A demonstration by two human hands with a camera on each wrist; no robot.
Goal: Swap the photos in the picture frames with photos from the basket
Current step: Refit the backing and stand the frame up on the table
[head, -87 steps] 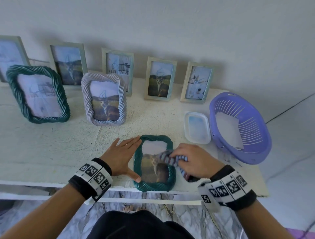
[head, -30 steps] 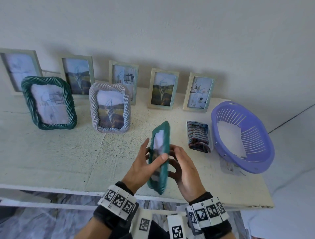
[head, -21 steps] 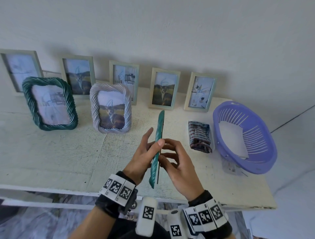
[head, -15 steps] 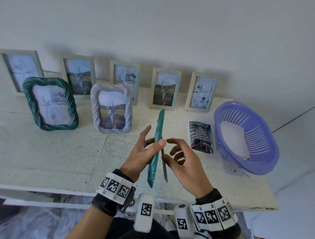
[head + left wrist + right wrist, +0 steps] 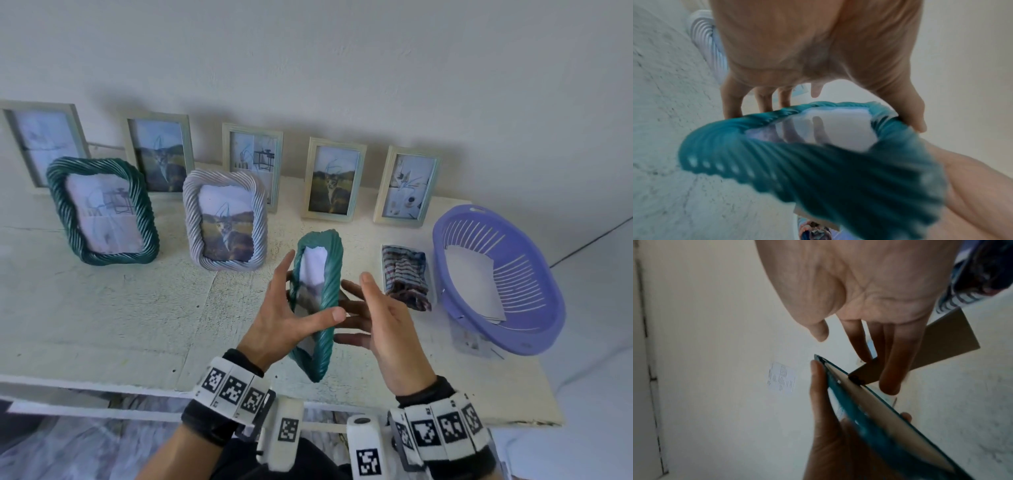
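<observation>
I hold a small teal rope-patterned picture frame (image 5: 320,301) upright above the white counter (image 5: 102,308), its glass turned toward my left. My left hand (image 5: 291,320) grasps it, thumb across the front rim and fingers behind the far edge. My right hand (image 5: 383,320) is behind the frame with its fingers straight and spread; from the right wrist view the fingertips (image 5: 889,386) touch the brown cardboard stand (image 5: 941,344) that swings out from the frame's back. The photo inside shows a pale top and a darker, blurred lower half. To the right of the frame I hold, a striped cloth (image 5: 406,281) lies on a small white tray, and beyond that sits the purple basket (image 5: 534,329) with white photos (image 5: 476,284) inside. To the left of the held frame stand a lavender rope frame (image 5: 224,219) and, further left, a larger teal rope frame (image 5: 102,210). Behind it, five pale wooden frames (image 5: 332,178) lean along the wall.
</observation>
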